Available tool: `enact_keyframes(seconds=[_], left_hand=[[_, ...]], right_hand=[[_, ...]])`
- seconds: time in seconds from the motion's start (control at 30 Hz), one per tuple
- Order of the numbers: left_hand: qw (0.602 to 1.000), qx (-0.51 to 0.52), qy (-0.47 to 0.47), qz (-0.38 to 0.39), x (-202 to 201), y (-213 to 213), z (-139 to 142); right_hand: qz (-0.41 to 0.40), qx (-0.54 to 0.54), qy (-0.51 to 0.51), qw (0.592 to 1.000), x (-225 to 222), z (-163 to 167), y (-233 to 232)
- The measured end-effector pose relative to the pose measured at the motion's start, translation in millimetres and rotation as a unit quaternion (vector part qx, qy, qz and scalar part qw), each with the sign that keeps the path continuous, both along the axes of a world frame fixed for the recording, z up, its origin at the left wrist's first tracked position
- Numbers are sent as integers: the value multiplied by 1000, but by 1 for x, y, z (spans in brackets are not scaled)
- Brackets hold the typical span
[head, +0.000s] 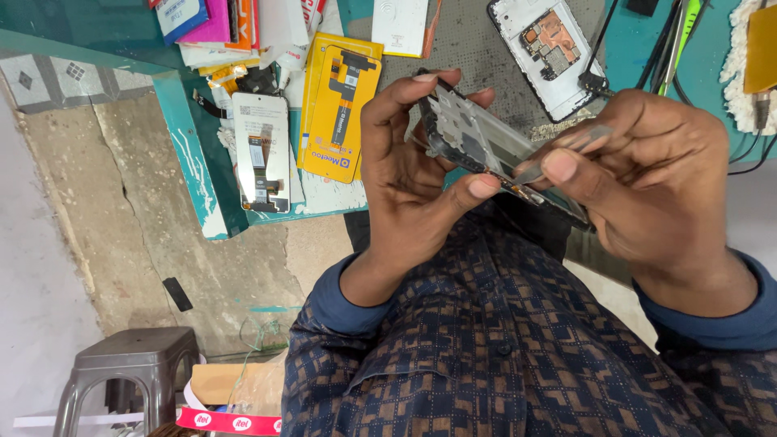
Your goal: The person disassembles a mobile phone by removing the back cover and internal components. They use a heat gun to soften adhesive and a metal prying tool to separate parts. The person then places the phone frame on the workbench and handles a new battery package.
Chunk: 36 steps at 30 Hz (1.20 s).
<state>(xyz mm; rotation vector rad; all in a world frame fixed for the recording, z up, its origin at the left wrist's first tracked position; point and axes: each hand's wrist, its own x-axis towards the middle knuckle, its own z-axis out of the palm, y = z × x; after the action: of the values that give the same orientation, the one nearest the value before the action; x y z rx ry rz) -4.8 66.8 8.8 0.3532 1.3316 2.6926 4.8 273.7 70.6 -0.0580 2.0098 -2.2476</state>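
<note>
My left hand (405, 174) grips an opened phone frame (469, 137), dark with a grey metal inner plate, and holds it tilted above my lap. Its thumb presses on the frame's near edge. My right hand (655, 178) pinches metal tweezers (566, 150). The tweezer tips touch the near edge of the frame beside my left thumb. The far end of the frame is hidden behind my right hand.
On the teal table (190, 154) lie a yellow-backed screen part (340, 113), a grey display panel (261, 150), an opened phone with bare circuit board (554, 53), coloured boxes (210, 20) and black cables (664, 40). A grey plastic stool (129, 364) stands on the concrete floor at lower left.
</note>
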Motion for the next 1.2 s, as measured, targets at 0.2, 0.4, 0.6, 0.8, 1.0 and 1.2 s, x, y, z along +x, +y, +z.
enact_keyframes(seconds=[0.2, 0.4, 0.6, 0.8, 1.0, 1.2], left_hand=[[1000, 0, 10, -1, -1, 0, -2], [1000, 6, 7, -3, 0, -1, -2], [1000, 4, 7, 0, -2, -3, -4], [1000, 5, 0, -4, -2, -3, -4], [1000, 12, -4, -4, -1, -3, -5], [1000, 5, 14, -3, -3, -4, -6]], right_hand=[[19, 77, 71, 994, 3, 4, 1], [20, 77, 52, 996, 1, 7, 0], [9, 69, 44, 997, 5, 7, -2], [17, 104, 108, 989, 5, 4, -1], [17, 115, 121, 986, 7, 4, -2], [49, 119, 180, 975, 2, 6, -1]])
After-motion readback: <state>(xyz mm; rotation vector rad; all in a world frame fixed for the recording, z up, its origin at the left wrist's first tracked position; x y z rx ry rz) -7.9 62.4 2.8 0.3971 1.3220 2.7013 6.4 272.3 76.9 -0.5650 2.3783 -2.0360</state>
